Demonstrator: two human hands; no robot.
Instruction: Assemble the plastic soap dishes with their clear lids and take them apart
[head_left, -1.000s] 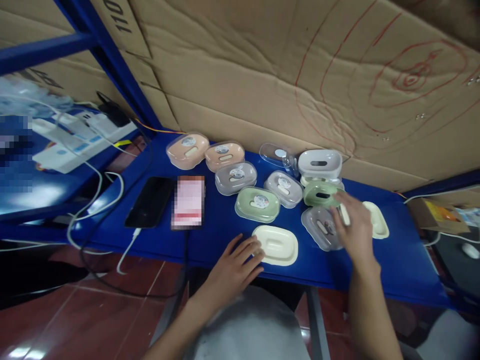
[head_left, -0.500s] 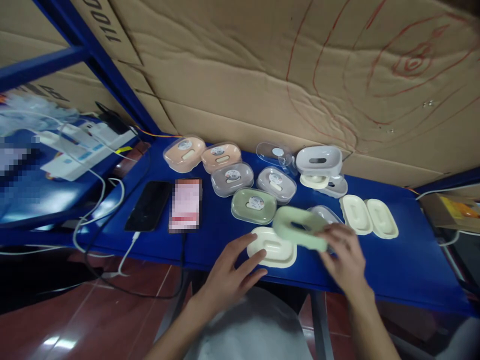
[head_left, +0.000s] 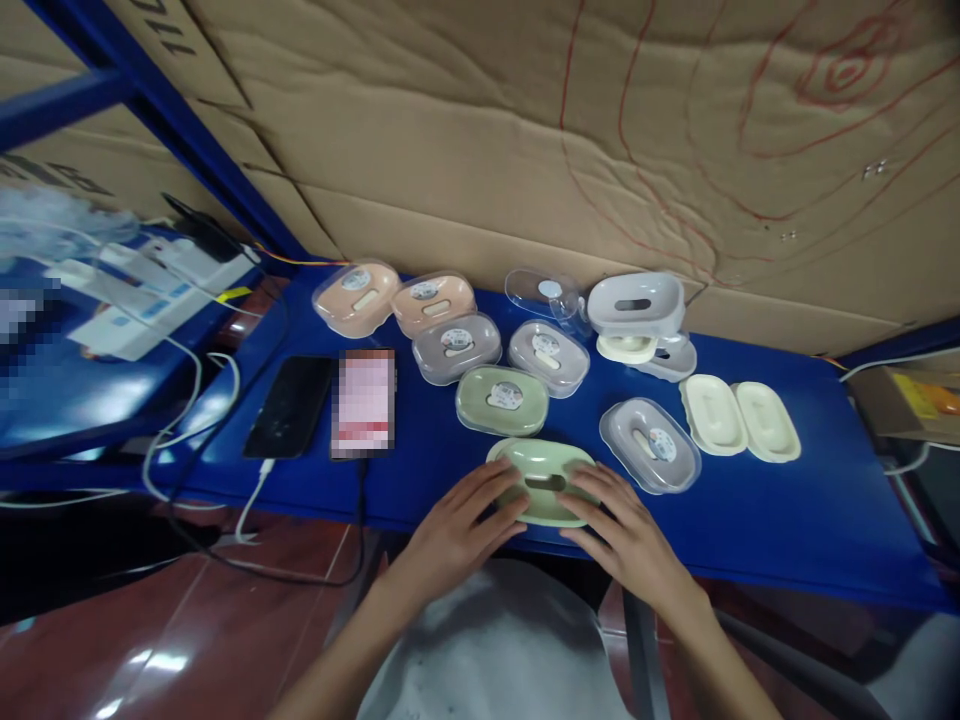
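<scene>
A light green soap dish (head_left: pixel 551 457) with a dark oval slot sits at the table's front edge, where the cream base lay before; that base is now hidden beneath it. My left hand (head_left: pixel 474 520) grips its left end, fingers over the rim. At the right end, my right hand (head_left: pixel 616 525) holds it the same way. Just behind stands a lidded green soap dish (head_left: pixel 480 398) with a round label. To the right lies a lidded grey soap dish (head_left: pixel 634 440), apart from my right hand.
Two cream bases (head_left: pixel 714 415) lie at right. Further back are lidded peach soap dishes (head_left: pixel 358 312), more grey ones, a stacked open grey dish (head_left: pixel 660 315) and a clear lid (head_left: pixel 529 290). Left are a black phone (head_left: pixel 291 405), a lit phone (head_left: pixel 365 405) and a power strip (head_left: pixel 127 325) with cables.
My right hand has brought the green soap dish left and down over the cream base. My left hand has closed on its other end. The grey soap dish at right is now uncovered.
</scene>
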